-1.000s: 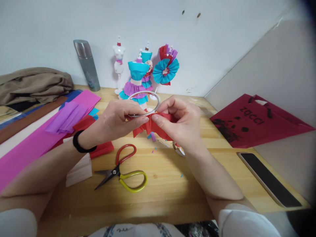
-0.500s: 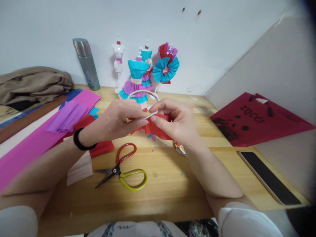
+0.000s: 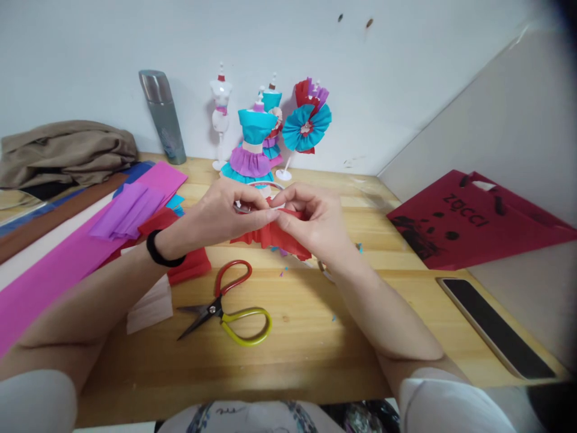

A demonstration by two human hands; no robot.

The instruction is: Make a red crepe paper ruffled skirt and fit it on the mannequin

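A strip of red crepe paper (image 3: 288, 237) hangs gathered between my two hands over the middle of the table. My left hand (image 3: 225, 210) pinches its upper edge, thumb and fingers together. My right hand (image 3: 313, 216) grips the same paper on the right, thumb in front and fingers curled behind. A pale band loops just behind the fingers; how it meets the paper is mostly hidden. Below the hands lie scissors (image 3: 214, 310) with one red and one yellow handle, blades apart and pointing left.
Small dress forms in crepe paper (image 3: 256, 124) stand by the wall, near a steel bottle (image 3: 163, 117). Coloured paper sheets (image 3: 58, 264) and brown cloth (image 3: 67, 150) lie left. A red bag (image 3: 473, 219) and a phone (image 3: 496, 328) are right.
The red paper now spreads further left below my left fingers. The pale loop has dropped lower and tilted behind my hands. The whole view has shifted slightly.
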